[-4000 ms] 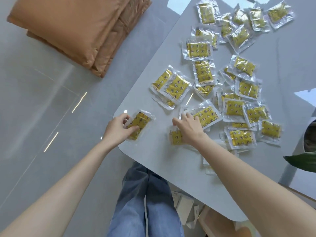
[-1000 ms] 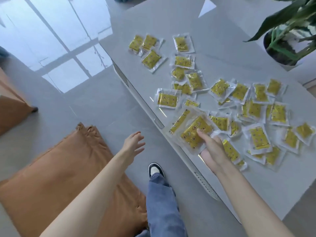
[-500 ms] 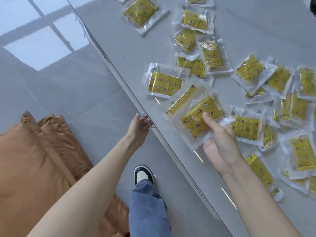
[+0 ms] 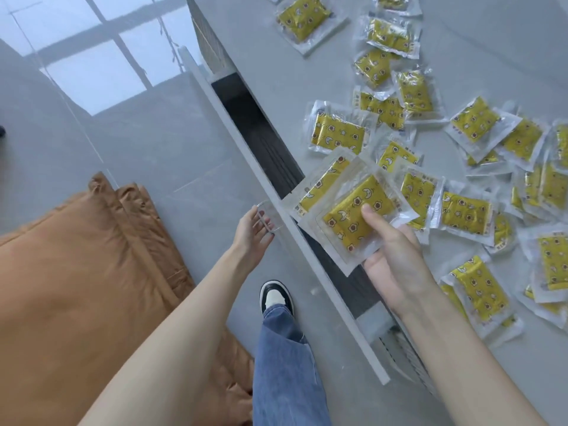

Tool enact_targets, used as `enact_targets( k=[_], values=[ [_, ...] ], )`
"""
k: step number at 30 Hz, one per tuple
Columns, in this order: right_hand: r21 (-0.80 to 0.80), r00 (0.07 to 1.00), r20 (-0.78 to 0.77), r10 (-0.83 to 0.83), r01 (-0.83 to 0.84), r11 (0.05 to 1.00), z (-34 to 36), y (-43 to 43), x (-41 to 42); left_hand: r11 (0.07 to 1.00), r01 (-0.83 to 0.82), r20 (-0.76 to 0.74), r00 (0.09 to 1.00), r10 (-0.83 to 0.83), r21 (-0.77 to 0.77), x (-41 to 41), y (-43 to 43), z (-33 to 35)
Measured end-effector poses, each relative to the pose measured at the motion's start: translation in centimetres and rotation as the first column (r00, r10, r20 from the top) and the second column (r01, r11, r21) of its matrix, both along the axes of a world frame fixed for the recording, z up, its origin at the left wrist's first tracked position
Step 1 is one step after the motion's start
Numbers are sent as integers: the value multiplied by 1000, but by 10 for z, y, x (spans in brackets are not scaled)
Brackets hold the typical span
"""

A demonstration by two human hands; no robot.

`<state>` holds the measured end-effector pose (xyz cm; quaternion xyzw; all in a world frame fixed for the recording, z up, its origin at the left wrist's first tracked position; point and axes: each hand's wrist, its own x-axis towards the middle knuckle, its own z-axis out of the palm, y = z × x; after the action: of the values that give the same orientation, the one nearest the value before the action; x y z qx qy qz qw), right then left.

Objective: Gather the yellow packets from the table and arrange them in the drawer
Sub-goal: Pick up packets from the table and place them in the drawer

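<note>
- Fingers [image 4: 373, 216] of the right hand [image 4: 396, 262] pinch a few packets [image 4: 353, 216], thumb on top, held over the open drawer [image 4: 255, 127].
- Left hand [image 4: 252, 232] fingers [image 4: 266, 226] hook the clear handle [image 4: 268, 217] on the drawer front.
- Drawer stands out from the counter [image 4: 307, 75]; the dark inside shows no packets in the part I can see.
- Many more packets lie scattered and overlapping on the counter, right of the drawer.
- Step in hand looks like the first drop-off.
- Next move calls for lowering the held packets flat into the drawer, then releasing them squarely.
</note>
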<state>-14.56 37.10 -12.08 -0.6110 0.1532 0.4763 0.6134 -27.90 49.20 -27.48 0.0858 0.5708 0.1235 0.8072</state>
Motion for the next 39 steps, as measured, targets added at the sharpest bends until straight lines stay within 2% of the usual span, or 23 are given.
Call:
enact_targets(
  k=[8,12,14,16,18,19,21,23,24,26,27,28,29,31,32,33,34,36,37,39],
  values=[
    [54,993,-1,119,-119,991,7,-10,-51,999,-35,-4,999,36,27,-88,0,4],
    [24,989,8,151,-151,988,-4,-20,-70,998,-27,-48,998,30,55,-109,-4,18],
    [18,988,-1,157,-157,987,-12,-26,-79,991,5,-139,990,14,134,-115,-8,27],
    [-14,990,-23,141,-141,990,-21,-34,-90,944,129,-298,954,-35,304,-116,-12,42],
    [-61,992,-73,100,-104,993,-32,-43,-100,823,263,-441,897,-17,504,-116,-18,62],
    [-84,991,-115,64,-74,994,-38,-46,-105,722,328,-489,872,16,609,-116,-21,72],
    [-137,976,-217,-30,0,991,-49,-50,-110,400,503,-568,821,55,766,-112,-26,94],
    [-181,952,-290,-101,50,982,-61,-52,-110,83,609,-611,792,-8,789,-103,-28,102],
    [-196,943,-307,-127,68,978,-67,-53,-108,-5,626,-624,777,-83,780,-95,-28,103],
    [-218,936,-313,-164,98,971,-79,-55,-101,-62,674,-662,698,-275,736,-75,-26,99],
    [-220,933,-314,-174,107,970,-85,-56,-97,-76,730,-698,611,-373,679,-64,-26,93],
    [-216,932,-315,-181,115,970,-91,-57,-93,-109,805,-746,476,-466,583,-52,-24,86],
    [-209,929,-319,-188,125,970,-97,-57,-89,-160,872,-776,311,-548,463,-41,-23,77],
    [-202,926,-316,-206,146,968,-110,-59,-79,-256,935,-741,12,-672,247,-21,-22,63],
    [-199,926,-310,-215,158,967,-117,-60,-75,-273,943,-702,-62,-710,193,-14,-22,56],
    [-192,925,-305,-225,172,966,-123,-61,-71,-251,951,-669,-69,-740,180,-8,-22,49],
    [-186,926,-298,-234,184,965,-128,-62,-67,-181,965,-637,-18,-771,192,-4,-22,41],
    [-178,929,-268,-255,213,961,-138,-64,-60,44,973,-539,164,-826,229,4,-22,26],
    [-185,930,-247,-272,230,955,-142,-66,-57,128,962,-508,238,-828,242,9,-23,20],
    [-248,940,-182,-288,239,939,-151,-68,-52,182,951,-522,292,-802,252,18,-27,10]
  ],
)
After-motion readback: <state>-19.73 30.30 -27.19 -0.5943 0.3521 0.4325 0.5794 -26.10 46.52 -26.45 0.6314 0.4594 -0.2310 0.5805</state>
